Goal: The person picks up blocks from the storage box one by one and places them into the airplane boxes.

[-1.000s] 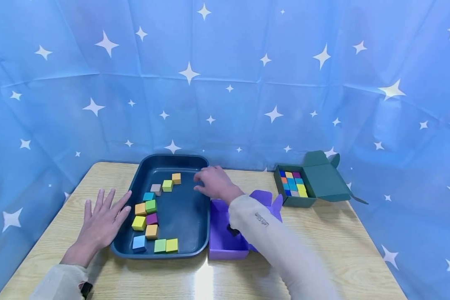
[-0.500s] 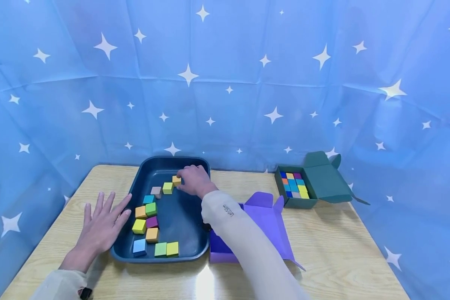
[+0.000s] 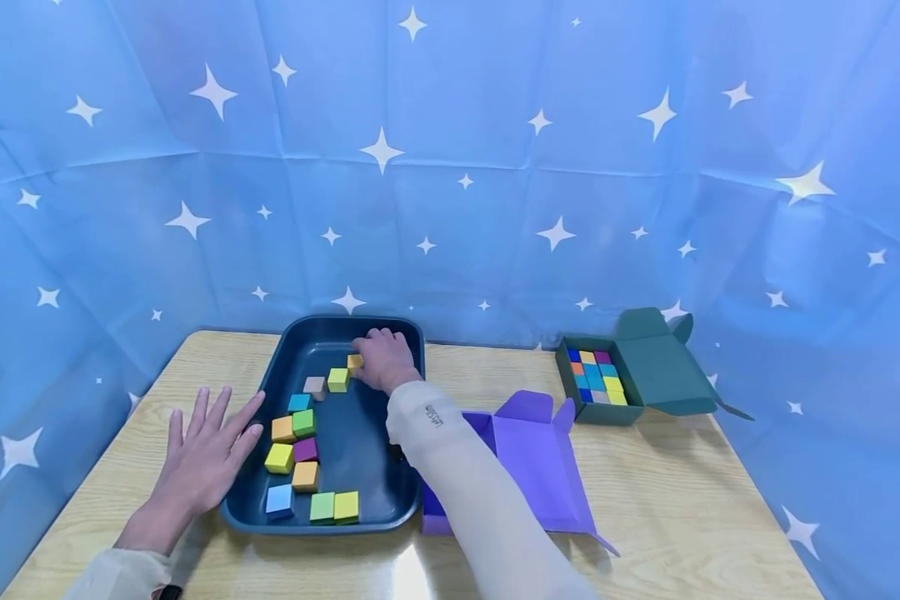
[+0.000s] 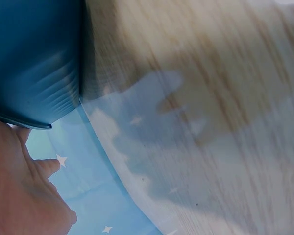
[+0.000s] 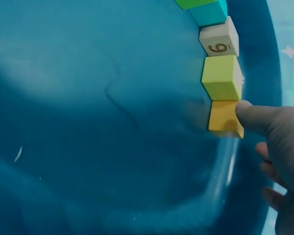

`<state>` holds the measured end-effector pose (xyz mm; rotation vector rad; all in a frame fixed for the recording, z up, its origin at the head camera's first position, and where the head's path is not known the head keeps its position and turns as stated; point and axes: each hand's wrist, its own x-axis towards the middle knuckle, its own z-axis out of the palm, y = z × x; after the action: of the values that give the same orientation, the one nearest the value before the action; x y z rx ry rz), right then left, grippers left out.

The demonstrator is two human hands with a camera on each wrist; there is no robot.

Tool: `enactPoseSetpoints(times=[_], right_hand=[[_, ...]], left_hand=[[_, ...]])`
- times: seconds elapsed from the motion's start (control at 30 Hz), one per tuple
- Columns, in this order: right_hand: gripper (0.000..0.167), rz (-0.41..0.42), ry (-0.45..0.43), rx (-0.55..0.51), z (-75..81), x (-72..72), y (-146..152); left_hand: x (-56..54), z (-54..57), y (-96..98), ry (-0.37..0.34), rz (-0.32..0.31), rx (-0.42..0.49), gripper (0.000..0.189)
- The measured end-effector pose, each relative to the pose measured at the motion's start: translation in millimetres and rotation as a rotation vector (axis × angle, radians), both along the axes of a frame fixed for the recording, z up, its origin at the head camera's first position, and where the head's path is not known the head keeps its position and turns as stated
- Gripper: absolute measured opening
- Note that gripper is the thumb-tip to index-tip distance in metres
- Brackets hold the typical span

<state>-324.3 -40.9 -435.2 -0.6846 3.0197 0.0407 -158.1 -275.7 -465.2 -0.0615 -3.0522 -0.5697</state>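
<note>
Dark blue, the deep tray (image 3: pixel 356 442) on the wood-grain tabletop (image 3: pixel 667 500) holds twelve coloured cubes, and the work in hand seems to lie with these. At its far end an orange cube (image 5: pixel 223 116) sits beside the right hand (image 3: pixel 384 360); the right-wrist view shows one extended digit touching the cube's edge and the other fingers loosely bent nearby, so this grip is relaxed and not visibly closed round anything. The left hand (image 3: pixel 202 454) is spread wide at the tray's left rim, holding nothing. As a judgement, the arranging looks well advanced at the far end: the orange cube, a yellow-green cube (image 5: pixel 219 77), a pale grey cube (image 5: pixel 218 40) bearing a numeral and a teal cube (image 5: pixel 209 13) run in a line. Nearer the person it looks less settled: a blue cube (image 3: pixel 280 501) stands apart from a light green cube (image 3: pixel 322 507) and a yellow cube (image 3: pixel 347 507) that sit side by side. At the right, packed cubes (image 3: pixel 594 377) lie in rows in a dark green carton (image 3: pixel 606 414), a part that looks done. An open purple carton (image 3: pixel 540 475) stands partly behind the sleeve (image 3: pixel 465 492); its contents cannot be told.
</note>
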Motion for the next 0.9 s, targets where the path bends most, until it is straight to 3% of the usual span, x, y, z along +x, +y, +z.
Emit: enactPoseSetpoints(times=[0.63,0.9], right_hand=[[0.033,0.009,0.043,0.020,-19.0,-2.1,-6.1],[0.033,0.046,0.132,0.027,-9.7,-4.3,-0.1]], left_hand=[[2.8,1.4,1.1,-0.015,0.010,0.008,0.059],[0.7,2.5,0.1,-0.016,0.012,0.010,0.058]])
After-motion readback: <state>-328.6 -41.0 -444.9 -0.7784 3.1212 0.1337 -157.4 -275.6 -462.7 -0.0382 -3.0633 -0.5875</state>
